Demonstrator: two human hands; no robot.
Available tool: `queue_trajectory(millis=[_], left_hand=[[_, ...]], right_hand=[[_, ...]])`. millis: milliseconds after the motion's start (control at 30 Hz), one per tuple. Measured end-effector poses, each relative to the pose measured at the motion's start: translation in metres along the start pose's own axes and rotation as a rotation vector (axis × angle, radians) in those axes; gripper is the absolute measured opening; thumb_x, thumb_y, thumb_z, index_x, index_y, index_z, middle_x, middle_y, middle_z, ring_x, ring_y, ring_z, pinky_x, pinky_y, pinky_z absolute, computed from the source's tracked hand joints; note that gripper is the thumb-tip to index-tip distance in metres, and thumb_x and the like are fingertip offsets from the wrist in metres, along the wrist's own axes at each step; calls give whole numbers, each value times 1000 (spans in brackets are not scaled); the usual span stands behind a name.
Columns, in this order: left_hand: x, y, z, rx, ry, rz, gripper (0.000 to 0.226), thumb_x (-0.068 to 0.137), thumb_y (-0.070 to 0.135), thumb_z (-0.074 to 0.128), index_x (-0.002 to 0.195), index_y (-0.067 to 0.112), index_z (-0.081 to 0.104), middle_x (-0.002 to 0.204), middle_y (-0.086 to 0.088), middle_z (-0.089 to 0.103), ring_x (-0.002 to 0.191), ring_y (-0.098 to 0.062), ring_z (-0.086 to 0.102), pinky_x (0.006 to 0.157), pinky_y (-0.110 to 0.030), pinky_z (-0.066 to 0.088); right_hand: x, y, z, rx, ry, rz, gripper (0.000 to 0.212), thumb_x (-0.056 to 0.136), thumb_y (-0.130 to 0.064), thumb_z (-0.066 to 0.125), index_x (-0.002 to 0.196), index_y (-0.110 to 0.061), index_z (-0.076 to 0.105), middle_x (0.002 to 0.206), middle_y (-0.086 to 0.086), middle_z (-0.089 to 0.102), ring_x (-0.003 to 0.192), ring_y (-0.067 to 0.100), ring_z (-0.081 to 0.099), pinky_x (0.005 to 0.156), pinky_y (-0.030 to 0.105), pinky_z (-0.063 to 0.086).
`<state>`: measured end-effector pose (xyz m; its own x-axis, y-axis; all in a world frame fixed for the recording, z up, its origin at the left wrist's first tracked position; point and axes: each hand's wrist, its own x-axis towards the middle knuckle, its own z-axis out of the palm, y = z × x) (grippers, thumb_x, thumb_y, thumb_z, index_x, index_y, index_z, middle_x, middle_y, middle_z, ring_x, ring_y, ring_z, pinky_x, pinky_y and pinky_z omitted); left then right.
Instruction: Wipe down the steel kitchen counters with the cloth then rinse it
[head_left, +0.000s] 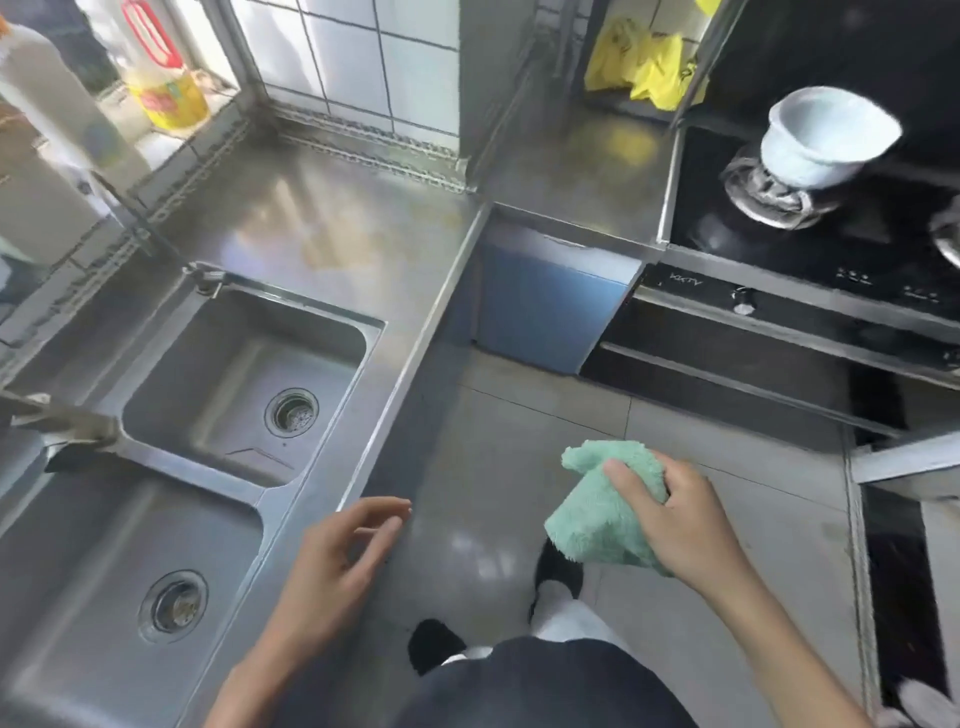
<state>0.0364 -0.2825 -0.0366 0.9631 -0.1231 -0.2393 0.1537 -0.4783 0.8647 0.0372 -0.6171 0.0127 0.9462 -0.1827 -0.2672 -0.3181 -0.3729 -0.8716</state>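
A fluffy mint-green cloth (592, 514) is bunched in my right hand (675, 519), held in the air over the floor to the right of the counter. My left hand (337, 566) hovers open, fingers apart, just above the front edge of the steel counter (332, 218). That counter runs back to a tiled wall and turns right into a second steel stretch (582, 161). A double steel sink is set into it: the far basin (244, 384) and the near basin (130, 587), both with nothing in them but their drains.
A tap spout (62, 421) reaches in from the left between the basins. An oil bottle (166, 88) and a white bottle (57, 93) stand on the window ledge. At the right, a black hob (831, 249) carries a white bowl (826, 135). Yellow bags (644, 62) lie behind. My feet stand on grey floor tiles.
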Motion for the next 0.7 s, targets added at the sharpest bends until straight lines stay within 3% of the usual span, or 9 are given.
queue_trajectory(millis=[67,133,233,367,433,567,633,700], left_hand=[[20,13,19,10,-33,20,13,100,41,65,107,48,74,107,18,79,95,-5,76,83,-16,55],[41,26,40,27,-58,37,14,100,40,64,109,45,74,109,18,79,97,-7,77,86,-22,57],[72,51,75,61,-65,58,13,100,39,65,108,40,76,109,18,79,96,-6,76,87,-25,58],[106,90,122,98,-36,66,14,99,31,65,107,34,76,106,21,79,98,-4,76,88,-29,58],[120,109,143,98,-32,56,14,100,29,65,107,35,76,106,22,78,98,-3,75,88,-27,58],[146,137,176,125,-30,60,16,101,20,67,106,32,77,103,24,78,99,0,74,88,-20,56],[156,144,185,138,-26,55,17,100,18,67,106,30,77,103,24,78,99,2,73,87,-15,53],[170,147,188,139,-20,36,16,100,19,68,106,30,77,103,25,78,98,3,73,86,-12,52]], right_hand=[[3,12,-23,37,56,13,18,100,-31,65,91,-40,78,89,-13,79,83,4,73,69,13,51],[11,24,-47,49,94,26,19,100,-32,65,88,-43,76,82,-13,78,76,2,71,64,9,48],[35,44,-85,52,139,36,22,99,-33,66,81,-43,74,71,-11,74,65,6,68,58,13,48],[77,63,-135,38,127,15,22,99,-29,67,79,-38,74,72,1,72,65,16,65,59,22,48],[101,68,-159,14,114,-2,20,98,-30,68,78,-32,72,71,3,70,62,15,61,58,23,46],[142,71,-199,-17,82,-43,30,97,-32,68,70,-45,65,58,-18,59,54,-2,50,52,10,38],[161,73,-213,-21,77,-49,28,97,-31,69,71,-42,67,62,-18,64,56,-1,55,54,12,42],[180,77,-221,-14,68,-35,16,97,-29,68,83,-32,73,75,-9,74,69,10,67,62,21,51]])
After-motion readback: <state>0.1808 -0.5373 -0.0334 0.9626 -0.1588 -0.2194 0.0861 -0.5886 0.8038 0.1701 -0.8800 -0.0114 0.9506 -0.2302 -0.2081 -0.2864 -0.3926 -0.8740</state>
